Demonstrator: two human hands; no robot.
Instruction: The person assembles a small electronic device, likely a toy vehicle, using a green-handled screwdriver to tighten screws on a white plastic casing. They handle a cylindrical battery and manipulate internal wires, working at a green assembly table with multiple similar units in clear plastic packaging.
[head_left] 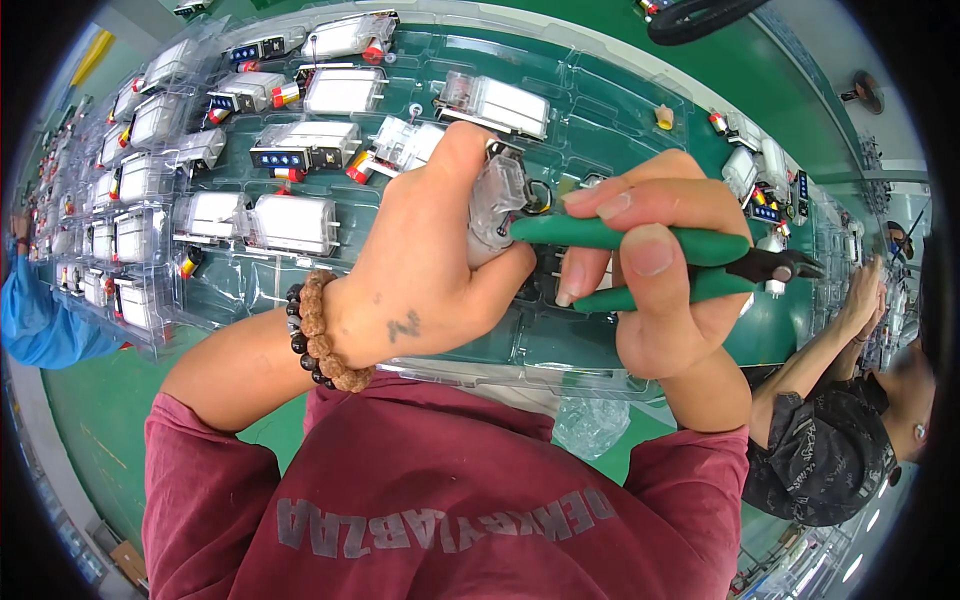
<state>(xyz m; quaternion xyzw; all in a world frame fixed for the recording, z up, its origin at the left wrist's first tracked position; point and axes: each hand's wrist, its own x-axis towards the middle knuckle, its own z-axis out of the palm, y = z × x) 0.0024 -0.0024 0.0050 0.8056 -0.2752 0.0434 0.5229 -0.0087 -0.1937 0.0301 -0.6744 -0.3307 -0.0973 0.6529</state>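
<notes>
My left hand (425, 265) closes around a small clear-and-white plastic case (492, 205), thumb along its near side and a bent finger along the far one, above a clear plastic tray (620, 120) of similar pieces. My right hand (660, 325) grips a pair of green-handled pliers (630, 238) turned backward, fingers and thumb curled about the slightly spread handles, the metal end pointing off to the right, away from the case. The rounded tip of one handle sits at the side of the case, close to a thin dark wire (542, 195) that loops out from it; whether the tip presses there or hovers just in front, I cannot tell.

The hazards, as I judge them, are small ones. If the tip is pushed and skids on smooth plastic, it could jab my left thumb or snag the loop and pull it loose. Too hard a shove could crack the clear shell. Should my left hand slacken, the case could drop onto the white units (295, 222) and the red-and-yellow cylinders (358, 168) lying among them. A careless swing could also carry the bare metal end toward the pieces on my right.
</notes>
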